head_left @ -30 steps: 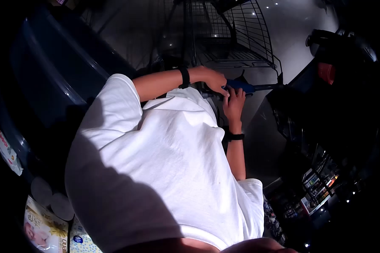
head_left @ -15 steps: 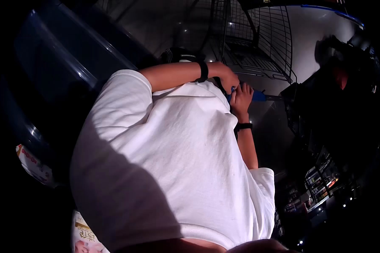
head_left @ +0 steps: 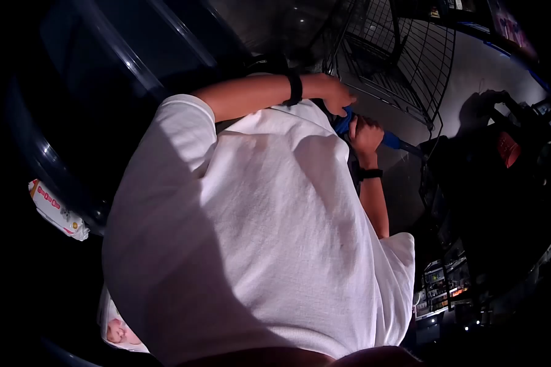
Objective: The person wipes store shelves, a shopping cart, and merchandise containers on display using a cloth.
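Note:
A wire shopping cart [head_left: 404, 58] stands at the upper right, and its blue handle [head_left: 390, 139] runs in front of my body. My left hand [head_left: 335, 96] is closed at the near end of the handle, most of its fingers bent down onto the blue part. Right beside it, my right hand [head_left: 366, 134] is wrapped round the same handle. Both wrists wear black bands. The underside of each grip is hidden.
Dark blue ribbed panels [head_left: 125, 55] rise on the left. Below them are a white printed pack [head_left: 56, 211] and another package [head_left: 121, 330] with a baby picture. A dark bulky object with a red patch [head_left: 508, 148] is at the right, above lit shelves [head_left: 441, 287].
The cart, its handle and both hands have shifted right in view. The fingers of my right hand, earlier laid over the handle, now curl round it. The white pack at left shows more fully than half a second ago.

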Motion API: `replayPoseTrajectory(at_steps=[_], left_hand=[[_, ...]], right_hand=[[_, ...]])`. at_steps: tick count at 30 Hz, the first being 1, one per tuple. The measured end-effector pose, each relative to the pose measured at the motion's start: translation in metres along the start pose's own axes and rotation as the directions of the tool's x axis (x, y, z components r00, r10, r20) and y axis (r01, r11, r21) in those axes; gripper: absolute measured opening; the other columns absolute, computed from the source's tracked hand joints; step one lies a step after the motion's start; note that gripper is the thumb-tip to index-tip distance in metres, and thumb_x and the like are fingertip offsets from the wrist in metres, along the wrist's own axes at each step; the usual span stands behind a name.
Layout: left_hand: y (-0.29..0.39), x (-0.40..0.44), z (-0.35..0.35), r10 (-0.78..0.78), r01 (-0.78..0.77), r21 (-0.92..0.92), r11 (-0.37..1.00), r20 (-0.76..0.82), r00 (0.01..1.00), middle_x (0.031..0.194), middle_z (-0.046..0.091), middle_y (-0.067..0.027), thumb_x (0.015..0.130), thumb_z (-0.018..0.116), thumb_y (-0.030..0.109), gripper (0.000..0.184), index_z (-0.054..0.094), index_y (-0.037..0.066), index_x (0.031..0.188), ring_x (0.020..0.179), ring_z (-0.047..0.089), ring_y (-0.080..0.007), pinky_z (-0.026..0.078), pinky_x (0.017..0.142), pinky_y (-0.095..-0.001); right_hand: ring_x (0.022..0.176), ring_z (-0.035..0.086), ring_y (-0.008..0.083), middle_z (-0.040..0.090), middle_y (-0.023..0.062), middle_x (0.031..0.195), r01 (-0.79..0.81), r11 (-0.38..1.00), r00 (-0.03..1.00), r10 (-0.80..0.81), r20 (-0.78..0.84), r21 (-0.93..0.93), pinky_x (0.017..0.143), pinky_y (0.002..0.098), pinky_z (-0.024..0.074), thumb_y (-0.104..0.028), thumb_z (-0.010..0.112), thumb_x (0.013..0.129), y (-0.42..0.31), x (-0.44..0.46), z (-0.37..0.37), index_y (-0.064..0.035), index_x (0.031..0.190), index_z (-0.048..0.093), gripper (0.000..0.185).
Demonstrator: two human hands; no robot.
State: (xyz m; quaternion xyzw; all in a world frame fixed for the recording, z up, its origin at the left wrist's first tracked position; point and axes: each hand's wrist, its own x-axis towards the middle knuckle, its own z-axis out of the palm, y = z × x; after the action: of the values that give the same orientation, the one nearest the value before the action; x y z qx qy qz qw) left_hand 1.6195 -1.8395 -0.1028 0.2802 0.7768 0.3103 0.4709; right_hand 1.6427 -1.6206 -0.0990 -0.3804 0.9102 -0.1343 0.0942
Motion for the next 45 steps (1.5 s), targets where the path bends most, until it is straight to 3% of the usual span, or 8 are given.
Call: replayPoseTrajectory(at_steps=[9,14,19,25,32,34,40,45], left_hand=[[-0.032,0.032,-0.001,0.196,-0.149,-0.188,0.971,0.261,0.945,0.11,0.064,-0.0263,0.095,0.044,0.043,0.052,0.059,-0.003,0.117,0.106,0.059,-0.0403,0.044,0.092,-0.0459],[-0.024,-0.011,-0.028,0.219,-0.195,-0.219,0.956,0.091,0.971,0.104,0.067,-0.02,0.089,0.055,0.037,0.043,0.06,0.006,0.118,0.099,0.063,-0.0375,0.049,0.084,-0.045],[-0.024,-0.036,-0.031,0.088,-0.088,-0.141,0.986,-0.002,0.996,0.106,0.067,-0.0188,0.086,0.059,0.046,0.049,0.059,0.012,0.122,0.099,0.064,-0.0378,0.05,0.086,-0.0447],[0.0,-0.057,-0.018,-0.001,-0.026,-0.279,0.96,-0.095,0.996,0.103,0.066,-0.0232,0.092,0.052,0.05,0.054,0.055,0.0,0.113,0.099,0.062,-0.0413,0.049,0.084,-0.0476],[0.051,-0.069,0.011,-0.261,0.141,-0.368,0.919,-0.299,0.918,0.097,0.065,-0.0213,0.093,0.053,0.043,0.047,0.054,0.0,0.112,0.092,0.063,-0.0388,0.05,0.08,-0.0458],[0.064,-0.063,0.03,-0.255,0.176,-0.207,0.962,-0.47,0.845,0.099,0.063,-0.0199,0.092,0.054,0.042,0.048,0.053,0.001,0.116,0.095,0.063,-0.0374,0.05,0.082,-0.0428],[0.088,-0.069,0.054,-0.284,0.181,-0.249,0.951,-0.483,0.828,0.103,0.063,-0.0191,0.091,0.055,0.047,0.054,0.055,0.001,0.12,0.099,0.062,-0.0346,0.049,0.086,-0.0409],[0.09,-0.107,0.06,-0.407,0.208,-0.538,0.817,-0.283,0.869,0.097,0.064,-0.0193,0.096,0.039,0.057,0.062,0.06,-0.001,0.104,0.096,0.062,-0.0358,0.048,0.084,-0.0432]], right_hand=[[0.056,0.059,0.0326,0.06,0.0153,0.061,-0.046,0.997,0.991,0.037,0.131,0.069,0.057,0.041,0.0481,-0.021,0.059,0.081,-0.013,0.023,-0.015,-0.0057,0.062,0.061,0.025],[0.059,0.059,0.0316,0.06,0.0137,0.063,0.005,0.993,0.985,-0.026,0.173,0.118,0.06,0.0404,0.0478,-0.021,0.059,0.083,-0.027,0.042,-0.028,-0.0066,0.067,0.062,0.022],[0.065,0.06,0.0321,0.059,0.0114,0.069,-0.025,0.998,0.991,0.018,0.131,0.052,0.06,0.0421,0.0459,-0.021,0.053,0.09,0.0,0.032,-0.036,-0.0074,0.071,0.055,0.023],[0.058,0.056,0.0348,0.056,0.013,0.062,-0.066,0.998,0.99,0.066,0.121,-0.006,0.057,0.0431,0.0446,-0.018,0.052,0.09,0.015,0.028,-0.039,-0.0053,0.067,0.056,0.026],[0.062,0.057,0.0284,0.055,0.0103,0.064,0.2,0.966,0.964,-0.225,0.145,0.165,0.059,0.0382,0.0437,-0.016,0.06,0.087,-0.007,0.052,-0.06,-0.0066,0.068,0.053,0.022],[0.066,0.056,0.0296,0.054,0.0115,0.067,0.228,0.944,0.955,-0.265,0.134,0.239,0.061,0.0389,0.0428,-0.017,0.061,0.088,0.004,0.044,-0.067,-0.0058,0.07,0.052,0.023],[0.068,0.054,0.0313,0.054,0.0121,0.068,0.257,0.963,0.94,-0.269,0.208,0.081,0.062,0.0419,0.0418,-0.015,0.057,0.087,0.078,0.004,-0.083,-0.0053,0.068,0.052,0.021],[0.062,0.054,0.0297,0.053,0.0102,0.064,0.367,0.914,0.915,-0.388,0.111,0.173,0.057,0.0393,0.0429,-0.012,0.062,0.084,0.014,0.042,-0.079,-0.0061,0.068,0.053,0.02]])
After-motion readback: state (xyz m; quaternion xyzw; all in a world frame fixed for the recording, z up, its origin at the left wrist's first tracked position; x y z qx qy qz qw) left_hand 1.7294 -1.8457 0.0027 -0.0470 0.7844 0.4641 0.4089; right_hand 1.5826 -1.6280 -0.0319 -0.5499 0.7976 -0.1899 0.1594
